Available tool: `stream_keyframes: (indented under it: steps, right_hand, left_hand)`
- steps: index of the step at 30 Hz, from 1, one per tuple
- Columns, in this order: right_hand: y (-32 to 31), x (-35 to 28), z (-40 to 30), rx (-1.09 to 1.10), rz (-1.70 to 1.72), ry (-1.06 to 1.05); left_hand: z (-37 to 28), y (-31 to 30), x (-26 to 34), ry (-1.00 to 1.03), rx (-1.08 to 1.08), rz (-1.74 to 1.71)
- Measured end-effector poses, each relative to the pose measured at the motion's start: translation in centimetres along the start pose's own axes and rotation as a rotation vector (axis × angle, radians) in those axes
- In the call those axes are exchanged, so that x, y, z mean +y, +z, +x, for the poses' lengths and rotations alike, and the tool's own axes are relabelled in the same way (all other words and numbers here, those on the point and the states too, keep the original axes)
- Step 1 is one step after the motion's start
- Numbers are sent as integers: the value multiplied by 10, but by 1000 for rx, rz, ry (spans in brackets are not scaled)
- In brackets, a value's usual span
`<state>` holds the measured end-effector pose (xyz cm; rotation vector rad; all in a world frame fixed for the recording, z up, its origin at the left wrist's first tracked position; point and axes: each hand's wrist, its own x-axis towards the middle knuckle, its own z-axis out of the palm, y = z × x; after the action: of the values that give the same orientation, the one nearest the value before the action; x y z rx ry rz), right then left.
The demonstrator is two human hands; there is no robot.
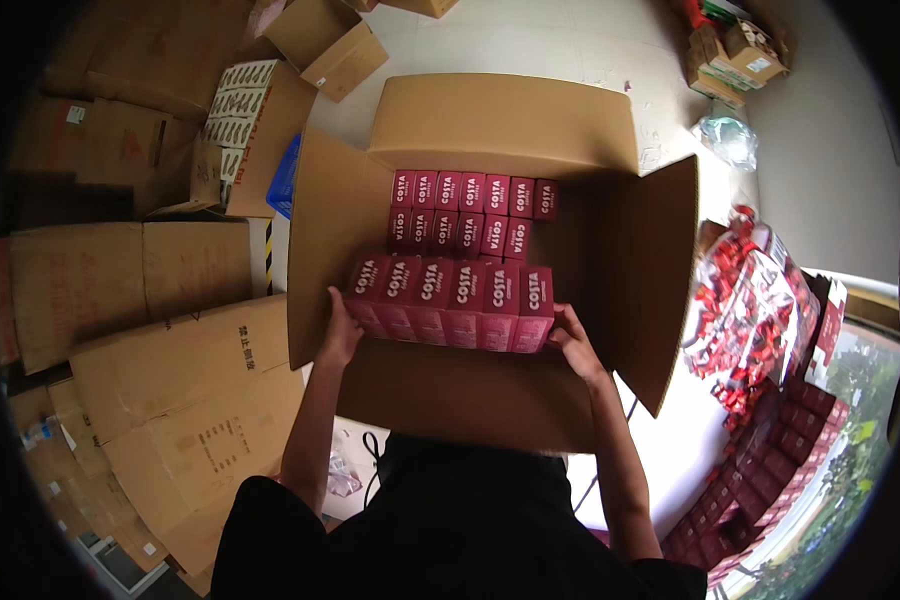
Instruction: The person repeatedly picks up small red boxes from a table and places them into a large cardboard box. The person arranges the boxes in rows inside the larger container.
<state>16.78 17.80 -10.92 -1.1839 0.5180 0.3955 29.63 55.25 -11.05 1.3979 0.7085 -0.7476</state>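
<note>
Between my two hands is a row of several dark red Costa coffee boxes [450,304], pressed together side by side. My left hand [341,330] grips the row's left end, and my right hand [576,341] grips the right end. The row is over the near part of an open cardboard carton [502,120], whose flaps are spread outward. Inside the carton, two rows of matching red boxes [457,214] stand against the far left. Part of a further row shows behind the held boxes, which hide most of it.
Flattened and stacked cardboard cartons [187,405] fill the left side, with a blue plastic crate [283,180] beside the open carton. On the right lie a clear bag of red wrapped pieces [757,307] and many stacked red boxes [765,465]. Small cartons [742,60] stand at the far right.
</note>
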Motion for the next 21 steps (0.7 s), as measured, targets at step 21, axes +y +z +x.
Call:
stream_keyframes:
  steps: [21]
  right_hand:
    - [12, 179, 111, 484, 394, 440]
  left_hand:
    - [177, -32, -179, -17, 355, -1006]
